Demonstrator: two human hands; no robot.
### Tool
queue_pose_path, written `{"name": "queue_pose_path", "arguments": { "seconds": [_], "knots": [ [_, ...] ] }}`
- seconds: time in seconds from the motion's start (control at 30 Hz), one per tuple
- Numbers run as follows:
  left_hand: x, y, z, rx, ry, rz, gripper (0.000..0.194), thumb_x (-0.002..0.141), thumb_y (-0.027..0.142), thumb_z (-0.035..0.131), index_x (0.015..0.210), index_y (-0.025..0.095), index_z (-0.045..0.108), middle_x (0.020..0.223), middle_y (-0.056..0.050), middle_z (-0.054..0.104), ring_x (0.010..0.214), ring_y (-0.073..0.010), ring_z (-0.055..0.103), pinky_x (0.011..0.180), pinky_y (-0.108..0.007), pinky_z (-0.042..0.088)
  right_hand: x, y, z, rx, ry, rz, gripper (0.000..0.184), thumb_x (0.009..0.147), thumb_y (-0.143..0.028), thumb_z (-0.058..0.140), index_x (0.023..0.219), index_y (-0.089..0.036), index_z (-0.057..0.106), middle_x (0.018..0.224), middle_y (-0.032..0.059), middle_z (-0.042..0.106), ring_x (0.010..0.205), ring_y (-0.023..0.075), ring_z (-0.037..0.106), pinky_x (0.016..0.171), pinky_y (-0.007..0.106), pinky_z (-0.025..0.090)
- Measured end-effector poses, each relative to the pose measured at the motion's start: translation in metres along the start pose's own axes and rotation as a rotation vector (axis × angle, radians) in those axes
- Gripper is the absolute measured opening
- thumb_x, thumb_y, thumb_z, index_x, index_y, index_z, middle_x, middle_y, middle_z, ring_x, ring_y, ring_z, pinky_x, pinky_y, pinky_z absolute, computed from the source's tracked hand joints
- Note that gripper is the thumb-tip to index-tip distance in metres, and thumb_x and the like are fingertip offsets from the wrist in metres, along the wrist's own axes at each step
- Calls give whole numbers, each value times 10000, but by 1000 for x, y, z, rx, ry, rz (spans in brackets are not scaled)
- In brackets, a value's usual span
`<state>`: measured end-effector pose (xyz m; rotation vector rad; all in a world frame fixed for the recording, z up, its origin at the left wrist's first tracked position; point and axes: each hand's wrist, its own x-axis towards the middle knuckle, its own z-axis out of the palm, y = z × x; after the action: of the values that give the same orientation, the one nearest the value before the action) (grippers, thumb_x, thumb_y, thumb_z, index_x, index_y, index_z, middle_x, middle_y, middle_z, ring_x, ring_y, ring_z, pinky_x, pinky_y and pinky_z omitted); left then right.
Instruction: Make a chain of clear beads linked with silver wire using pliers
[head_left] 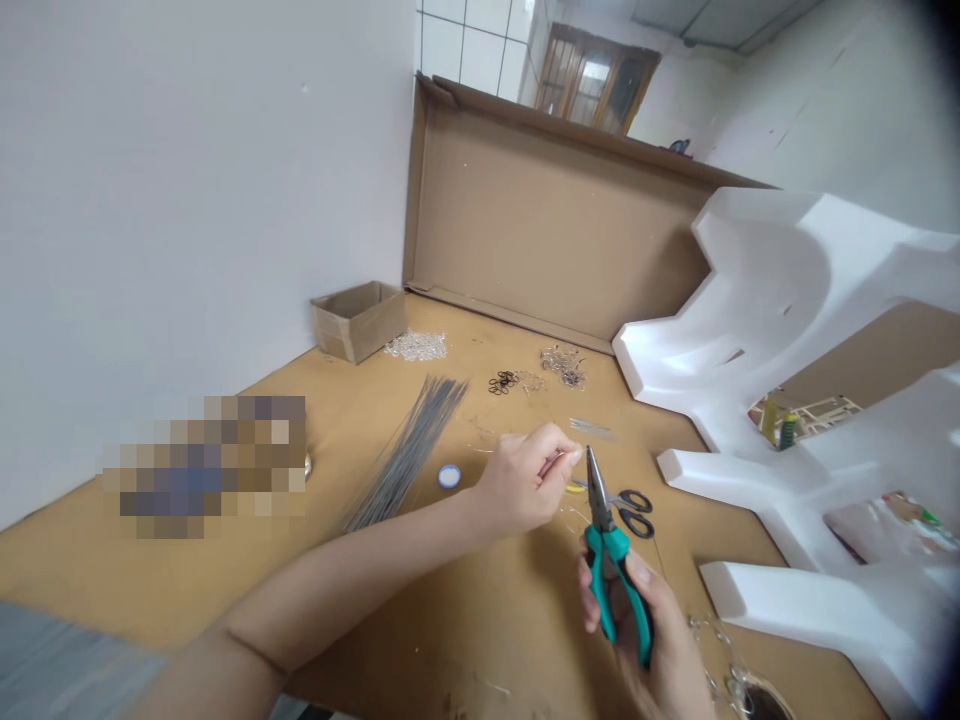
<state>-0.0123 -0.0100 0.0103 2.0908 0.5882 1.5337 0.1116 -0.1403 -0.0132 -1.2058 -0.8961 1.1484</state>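
Note:
My left hand (525, 482) hovers over the brown table (420, 620), its fingers pinched on a thin piece of wire that is barely visible. My right hand (645, 630) is wrapped round the teal handles of needle-nose pliers (609, 540). The pliers' dark jaws point up and nearly meet the left fingertips. Just behind the pliers, black-handled scissors (634, 508) lie flat on the table.
A bundle of grey wires (409, 450) and a small white-blue cap (449, 476) lie to the left. Further back sit a small cardboard box (358, 318), clear beads (417, 346), dark rings (504, 381) and metal bits (564, 364). White foam packing (787, 330) fills the right; cardboard sheet (547, 220) stands behind.

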Motion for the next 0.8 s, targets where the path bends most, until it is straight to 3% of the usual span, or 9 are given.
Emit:
{"name": "queue_pose_path", "arguments": {
  "seconds": [0.2,0.37,0.57,0.63,0.73,0.8],
  "knots": [
    [1,-3,0,27,-10,-6,92,812,210,461,752,164,515,478,66,421,420,-52,382,457,-167,320,4,-12,-5,-373,255,-82,352,713,-440,592,900,-143,620,660,52,608,553,162,521,560,292,455],
    [0,-4,1,32,8,39,78,806,195,466,742,164,500,480,67,417,417,-52,381,464,-169,322,2,-13,-4,-474,262,-127,359,726,-459,559,902,-153,629,621,32,604,542,161,538,552,282,472],
    [0,-4,-1,127,35,114,89,811,177,450,740,163,503,489,57,439,410,-56,381,459,-177,318,3,-3,-11,-697,538,-223,430,633,-450,650,965,-177,634,909,100,679,834,265,620,755,369,487],
    [0,-4,-1,119,34,102,90,814,185,447,745,167,503,487,58,442,409,-57,387,458,-176,321,4,-5,-13,-664,482,-213,412,648,-447,641,956,-174,634,884,98,682,798,257,626,734,360,494],
    [1,-4,0,77,24,72,77,811,191,454,753,169,499,473,68,421,396,-52,375,446,-169,312,7,-9,-13,-461,186,-146,361,751,-447,537,934,-148,624,798,94,670,627,201,610,631,327,504],
    [1,-3,0,72,17,58,84,814,195,452,747,171,496,463,71,409,391,-51,369,442,-168,308,8,-12,-12,-371,80,-119,349,784,-437,498,916,-138,620,800,98,661,586,182,593,609,322,503]
  ]
}}
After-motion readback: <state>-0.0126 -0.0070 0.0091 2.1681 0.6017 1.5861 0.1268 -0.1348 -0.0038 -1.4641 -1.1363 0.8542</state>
